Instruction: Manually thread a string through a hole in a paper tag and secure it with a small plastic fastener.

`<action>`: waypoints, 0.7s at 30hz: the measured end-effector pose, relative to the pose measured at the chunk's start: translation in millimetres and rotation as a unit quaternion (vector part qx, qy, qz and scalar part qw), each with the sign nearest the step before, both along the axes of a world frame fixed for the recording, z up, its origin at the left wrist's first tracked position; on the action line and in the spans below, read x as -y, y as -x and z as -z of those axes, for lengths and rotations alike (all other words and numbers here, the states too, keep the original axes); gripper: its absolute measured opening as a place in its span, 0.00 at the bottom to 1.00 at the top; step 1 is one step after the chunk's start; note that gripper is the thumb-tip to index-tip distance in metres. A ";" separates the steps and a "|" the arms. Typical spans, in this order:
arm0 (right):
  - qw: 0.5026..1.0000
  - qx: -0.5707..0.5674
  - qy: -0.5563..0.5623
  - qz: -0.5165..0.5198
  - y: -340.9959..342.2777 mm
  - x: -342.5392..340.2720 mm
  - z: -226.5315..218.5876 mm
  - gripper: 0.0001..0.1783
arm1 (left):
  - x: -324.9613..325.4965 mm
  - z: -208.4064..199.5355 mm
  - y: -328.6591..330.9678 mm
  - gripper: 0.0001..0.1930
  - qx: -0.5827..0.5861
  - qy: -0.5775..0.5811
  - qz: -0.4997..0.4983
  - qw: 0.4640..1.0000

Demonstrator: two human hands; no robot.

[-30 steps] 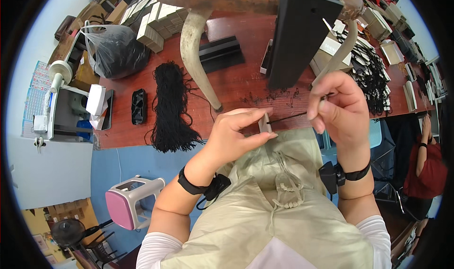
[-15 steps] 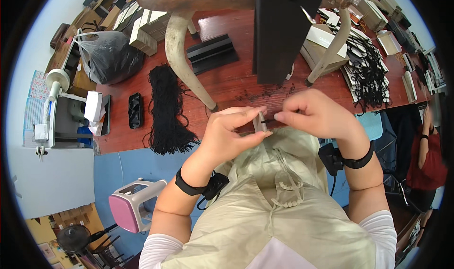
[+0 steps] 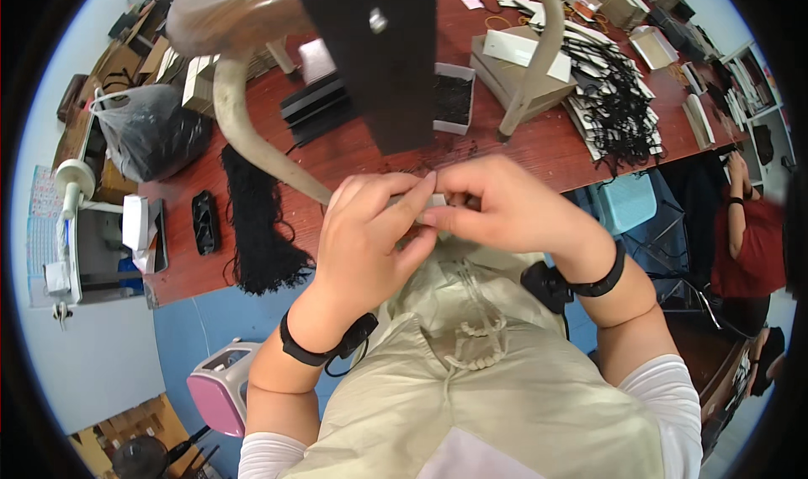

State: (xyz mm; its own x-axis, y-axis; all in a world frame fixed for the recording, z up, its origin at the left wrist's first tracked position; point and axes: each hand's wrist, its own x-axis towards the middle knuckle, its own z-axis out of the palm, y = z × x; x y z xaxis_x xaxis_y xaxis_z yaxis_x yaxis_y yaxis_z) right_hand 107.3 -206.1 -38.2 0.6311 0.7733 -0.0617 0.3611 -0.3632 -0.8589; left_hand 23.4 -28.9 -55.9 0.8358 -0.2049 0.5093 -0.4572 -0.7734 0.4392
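Above my lap, at the table's front edge, both hands meet around a small flat pale piece, perhaps card. My right hand pinches it from the right between thumb and curled forefinger. The fingers of my left hand are bent over its left side, their tips close to my right fingertips; the left thumb stands a little lower. Most of the piece is hidden by the fingers. Left of my hands, a thick bundle of black cords lies on the red-brown table.
A pale-legged stand with a dark upright panel rises in front. Behind it are a white box of black bits and a cardboard box. Corded white cards lie right. A black tray sits left; another person sits far right.
My view has shifted, so the table things sit differently in it. My right hand has come in to the pale piece, and my left fingers have folded over it. A black strand showed there before.
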 end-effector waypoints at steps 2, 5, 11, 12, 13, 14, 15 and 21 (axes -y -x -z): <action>0.995 -0.068 -0.071 0.002 0.0 6.6 14.2 0.14 | 1.0 0.3 -0.8 0.23 0.018 0.027 0.019 0.999; 0.997 0.061 0.054 -0.017 -23.9 53.4 13.7 0.12 | -28.6 -3.6 13.9 0.17 -0.009 0.025 -0.020 0.999; 0.920 -0.100 -0.148 0.347 -61.7 181.1 -5.1 0.09 | -122.0 14.3 42.0 0.06 -0.207 0.074 -0.082 0.972; 0.888 -0.108 -0.230 0.384 -73.9 182.8 -4.0 0.11 | -125.8 21.2 41.9 0.09 -0.239 0.078 -0.138 0.958; 0.847 -0.145 -0.321 0.397 -89.7 189.0 4.5 0.11 | -125.2 27.0 37.6 0.10 -0.183 0.036 -0.141 0.972; 0.832 -0.162 -0.326 0.418 -107.8 192.0 12.4 0.11 | -122.7 34.2 32.7 0.13 -0.129 -0.011 -0.145 0.981; 0.856 -0.136 -0.295 0.401 -124.8 203.6 19.3 0.12 | -121.9 42.8 25.2 0.14 -0.127 -0.029 -0.133 0.982; 0.804 0.263 -0.042 0.531 -141.4 183.3 44.1 0.22 | -128.3 73.3 20.1 0.09 -0.064 -0.116 -0.164 0.978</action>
